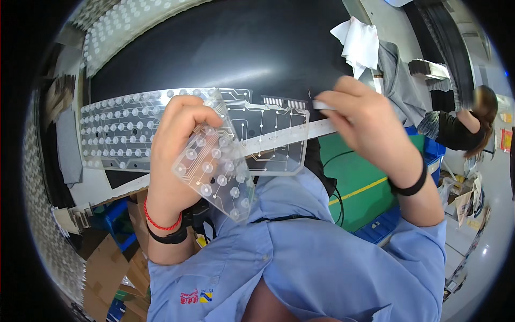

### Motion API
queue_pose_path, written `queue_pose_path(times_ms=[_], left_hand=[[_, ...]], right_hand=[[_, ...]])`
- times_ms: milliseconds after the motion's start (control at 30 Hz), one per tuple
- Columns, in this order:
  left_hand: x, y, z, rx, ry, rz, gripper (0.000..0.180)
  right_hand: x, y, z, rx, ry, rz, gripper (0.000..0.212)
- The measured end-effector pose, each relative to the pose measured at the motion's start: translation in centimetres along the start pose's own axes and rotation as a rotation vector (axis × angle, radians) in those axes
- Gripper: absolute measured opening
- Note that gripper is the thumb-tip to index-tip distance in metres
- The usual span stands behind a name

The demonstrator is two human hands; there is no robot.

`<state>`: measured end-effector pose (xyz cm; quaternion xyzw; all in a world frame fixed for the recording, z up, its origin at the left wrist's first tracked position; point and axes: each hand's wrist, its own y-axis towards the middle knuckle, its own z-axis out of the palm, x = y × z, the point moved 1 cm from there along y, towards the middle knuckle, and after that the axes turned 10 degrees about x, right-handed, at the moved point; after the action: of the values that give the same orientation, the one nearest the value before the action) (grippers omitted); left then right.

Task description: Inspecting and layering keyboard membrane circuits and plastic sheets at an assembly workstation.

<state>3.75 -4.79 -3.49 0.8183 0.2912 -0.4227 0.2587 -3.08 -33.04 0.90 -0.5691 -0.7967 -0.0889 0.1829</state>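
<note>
A clear keyboard membrane sheet (126,129) with printed circuit lines and rows of round domes lies along the near edge of the black work surface. My left hand (179,126) is closed on a lifted, folded-over part of clear domed sheet (217,172), which tilts toward me. Beneath it, a flat section with lines and dots (276,126) reaches right, ending in a striped connector tail (281,102). My right hand (367,112), apart from the sheet, pinches a small white piece (323,105) between thumb and fingers just right of that tail.
Stacked domed sheets (115,29) stand at the far left of the black work surface (230,45). A white cloth (359,45) and grey cloth (397,83) lie at right. Another person (456,129) is farther right. Cardboard boxes (107,271) sit low left; green floor (357,166) shows below.
</note>
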Motion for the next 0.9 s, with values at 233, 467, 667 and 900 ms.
queue_pose_path(times_ms=[233, 467, 667, 900], left_hand=[[0.2, -0.1, 0.0, -0.001, 0.013, 0.014, 0.021], [0.0, 0.1, 0.1, 0.015, 0.004, 0.012, 0.022], [0.5, -0.5, 0.1, 0.004, -0.035, 0.014, 0.021], [0.4, 0.0, 0.2, 0.007, -0.022, 0.014, 0.021]], right_hand=[[1.3, 2.8, 1.2, -0.014, 0.140, -0.197, 0.006], [-0.1, 0.5, -1.2, 0.035, 0.060, -0.058, 0.008], [0.2, 0.3, -0.1, 0.070, -0.027, -0.045, 0.009], [1.3, 3.6, 1.4, 0.056, 0.076, -0.182, 0.010]])
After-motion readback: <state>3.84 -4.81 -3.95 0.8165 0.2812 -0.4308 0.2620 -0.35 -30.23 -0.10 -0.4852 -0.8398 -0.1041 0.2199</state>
